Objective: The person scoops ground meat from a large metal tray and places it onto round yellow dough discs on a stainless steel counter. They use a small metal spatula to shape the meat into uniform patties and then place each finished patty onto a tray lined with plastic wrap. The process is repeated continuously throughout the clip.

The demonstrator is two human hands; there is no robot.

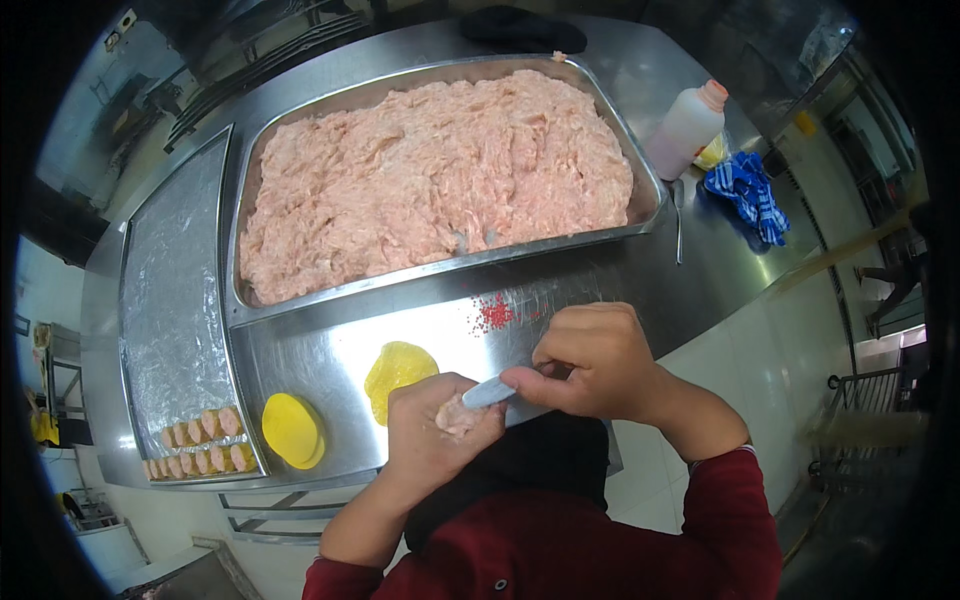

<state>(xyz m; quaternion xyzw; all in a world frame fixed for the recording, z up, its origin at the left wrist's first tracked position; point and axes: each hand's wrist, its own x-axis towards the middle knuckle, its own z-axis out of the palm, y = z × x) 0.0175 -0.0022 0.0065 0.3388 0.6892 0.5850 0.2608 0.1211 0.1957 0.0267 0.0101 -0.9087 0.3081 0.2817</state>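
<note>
My left hand (pixel 425 435) is closed around a portion of pale pink minced meat (pixel 458 416), cupped at the thumb and forefinger; any wrapper round it is hidden by the fingers. My right hand (pixel 590 365) grips a small flat spatula (pixel 489 391) with a pale grey blade, whose tip touches or nearly touches the meat. Just beyond my left hand lie thin round yellow dumpling wrappers (pixel 400 368). A neater stack of yellow wrappers (pixel 291 428) sits further left. Small red bits (pixel 492 313) are scattered on the steel table beyond my hands.
A deep steel pan (pixel 440 267) heaped with minced meat (pixel 430 180) spans the far side. To the left, a plastic-lined tray (pixel 175 290) carries two rows of filled dumplings (pixel 205 440) at its near end. A bottle (pixel 688 128), blue checked cloth (pixel 748 195) and metal utensil (pixel 679 225) lie right.
</note>
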